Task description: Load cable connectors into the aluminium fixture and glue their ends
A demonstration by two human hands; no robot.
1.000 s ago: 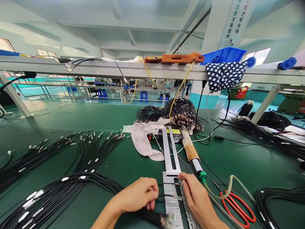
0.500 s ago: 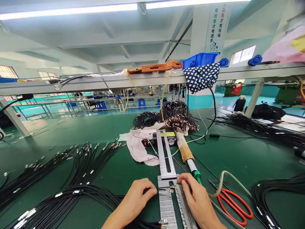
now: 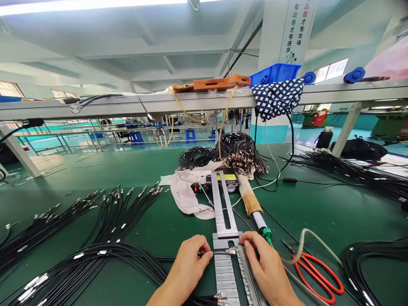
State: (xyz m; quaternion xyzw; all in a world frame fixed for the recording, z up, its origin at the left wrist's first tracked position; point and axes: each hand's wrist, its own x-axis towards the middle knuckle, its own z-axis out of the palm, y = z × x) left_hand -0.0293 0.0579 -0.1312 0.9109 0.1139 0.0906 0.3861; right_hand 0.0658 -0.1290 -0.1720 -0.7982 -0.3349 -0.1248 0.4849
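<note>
Left of the metal jig (image 3: pixel 223 272): left hand (image 3: pixel 190 262), fingers curled, pinched. On its right rail: right hand (image 3: pixel 264 265), palm down.

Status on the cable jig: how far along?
Done: one cable end sits in a low slot of the metal jig. In hand: left hand pinches a cable, right hand touches its connector at the top slot. Left: slots between look empty; loose cables fan out on the mat.

Your left hand (image 3: pixel 191 260) and right hand (image 3: pixel 265 264) trail off the bottom edge at the forearms, and so does the ribbed silver metal fixture (image 3: pixel 224 274). The small metal connector (image 3: pixel 230 251) on the thin black cable (image 3: pixel 218 253) is too tiny to make out, partly tucked under your fingertips (image 3: pixel 245 245).
</note>
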